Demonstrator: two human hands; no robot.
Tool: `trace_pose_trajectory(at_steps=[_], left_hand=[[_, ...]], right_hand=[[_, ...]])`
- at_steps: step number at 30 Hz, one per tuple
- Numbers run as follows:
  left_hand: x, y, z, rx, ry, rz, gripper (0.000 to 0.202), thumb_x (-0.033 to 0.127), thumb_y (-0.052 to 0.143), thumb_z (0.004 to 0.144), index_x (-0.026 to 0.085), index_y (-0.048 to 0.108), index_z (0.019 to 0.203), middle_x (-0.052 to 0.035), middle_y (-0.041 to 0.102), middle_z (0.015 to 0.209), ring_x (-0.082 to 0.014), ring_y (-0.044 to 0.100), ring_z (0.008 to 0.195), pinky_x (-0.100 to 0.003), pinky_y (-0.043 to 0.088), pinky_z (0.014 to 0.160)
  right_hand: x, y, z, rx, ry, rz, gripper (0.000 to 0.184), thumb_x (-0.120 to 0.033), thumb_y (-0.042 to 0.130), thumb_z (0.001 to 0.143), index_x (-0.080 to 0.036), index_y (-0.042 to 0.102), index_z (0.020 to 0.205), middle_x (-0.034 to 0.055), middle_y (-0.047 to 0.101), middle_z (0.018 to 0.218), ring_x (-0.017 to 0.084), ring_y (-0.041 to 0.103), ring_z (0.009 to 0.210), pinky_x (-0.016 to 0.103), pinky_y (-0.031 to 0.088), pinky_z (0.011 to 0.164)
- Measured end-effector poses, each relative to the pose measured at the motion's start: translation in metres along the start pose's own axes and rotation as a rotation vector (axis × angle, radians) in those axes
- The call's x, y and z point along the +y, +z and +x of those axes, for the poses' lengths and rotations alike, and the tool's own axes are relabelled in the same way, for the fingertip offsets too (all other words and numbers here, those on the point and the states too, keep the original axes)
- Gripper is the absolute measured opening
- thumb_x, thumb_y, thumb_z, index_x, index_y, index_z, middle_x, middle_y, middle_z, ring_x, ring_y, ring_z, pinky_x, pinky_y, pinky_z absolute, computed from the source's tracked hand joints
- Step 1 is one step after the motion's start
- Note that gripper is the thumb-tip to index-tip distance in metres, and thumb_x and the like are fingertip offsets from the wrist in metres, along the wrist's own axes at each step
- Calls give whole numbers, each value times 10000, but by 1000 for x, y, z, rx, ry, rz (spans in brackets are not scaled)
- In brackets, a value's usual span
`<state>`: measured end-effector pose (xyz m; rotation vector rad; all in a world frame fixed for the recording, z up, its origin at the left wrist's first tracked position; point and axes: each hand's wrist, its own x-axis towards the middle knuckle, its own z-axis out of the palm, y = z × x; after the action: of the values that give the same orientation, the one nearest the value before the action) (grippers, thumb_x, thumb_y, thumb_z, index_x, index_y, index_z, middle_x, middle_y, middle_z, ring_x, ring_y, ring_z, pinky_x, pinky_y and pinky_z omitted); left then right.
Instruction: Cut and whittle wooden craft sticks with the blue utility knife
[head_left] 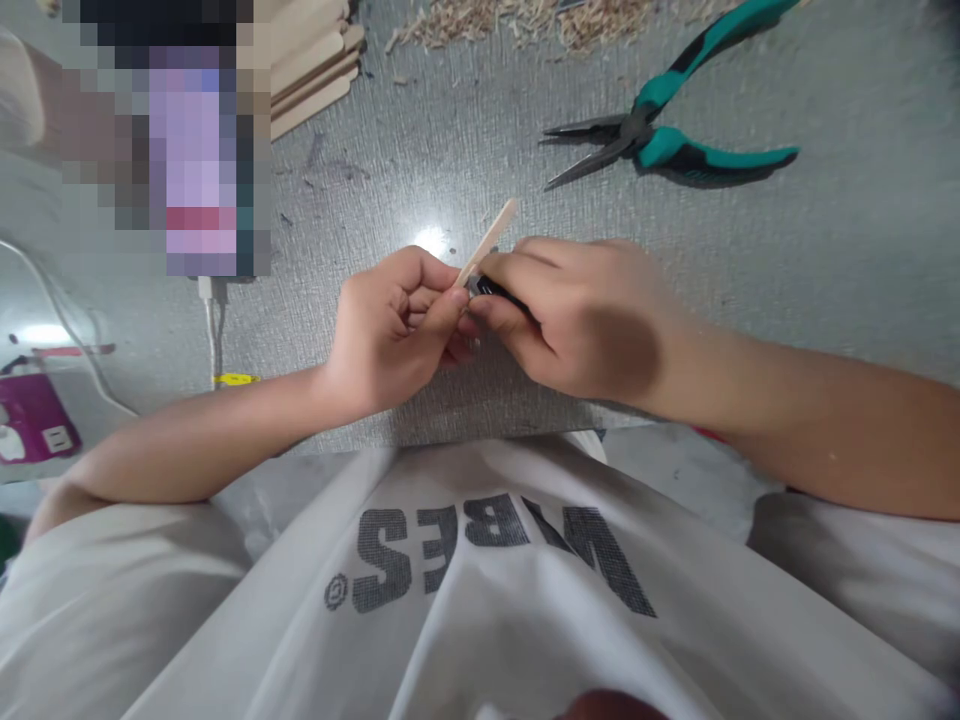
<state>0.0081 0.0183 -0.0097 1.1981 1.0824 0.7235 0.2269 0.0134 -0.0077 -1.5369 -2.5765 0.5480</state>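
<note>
A flat wooden craft stick [489, 240] is pinched between the thumb and fingers of my left hand [401, 325]. It slants up and to the right, with its rounded far end free. My right hand [577, 310] is closed around a small black-handled cutter [504, 294]. The cutter's grey metal end meets the stick's lower part, beside my left thumb. Most of the handle is hidden in the right fist, and the stick's lower end is covered by my left fingers.
Green-and-black long-nose pliers [636, 135] lie spread at the upper right. Wood shavings [517, 22] are heaped at the back, near a stack of craft sticks [319, 60]. A white cable [212, 325] runs from a blurred-out area; a purple socket box [37, 415] sits at left.
</note>
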Motion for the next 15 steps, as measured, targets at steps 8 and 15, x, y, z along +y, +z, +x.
trace_pose_trajectory(at_steps=[8, 15], left_hand=[[-3, -1, 2, -20, 91, 10, 516, 691, 879, 1063, 229, 676, 953, 1, 829, 745, -144, 773, 534, -228, 621, 452], [-8, -2, 2, 3, 119, 25, 531, 721, 861, 1063, 229, 683, 976, -2, 822, 722, -155, 779, 542, -240, 636, 469]], right_hand=[[-1, 4, -3, 89, -17, 12, 593, -480, 294, 1207, -178, 800, 1272, 100, 712, 960, 216, 483, 708, 374, 250, 681], [0, 4, -4, 102, -28, 9, 615, -453, 263, 1209, -190, 797, 1365, 108, 728, 1000, 231, 523, 742, 389, 240, 692]])
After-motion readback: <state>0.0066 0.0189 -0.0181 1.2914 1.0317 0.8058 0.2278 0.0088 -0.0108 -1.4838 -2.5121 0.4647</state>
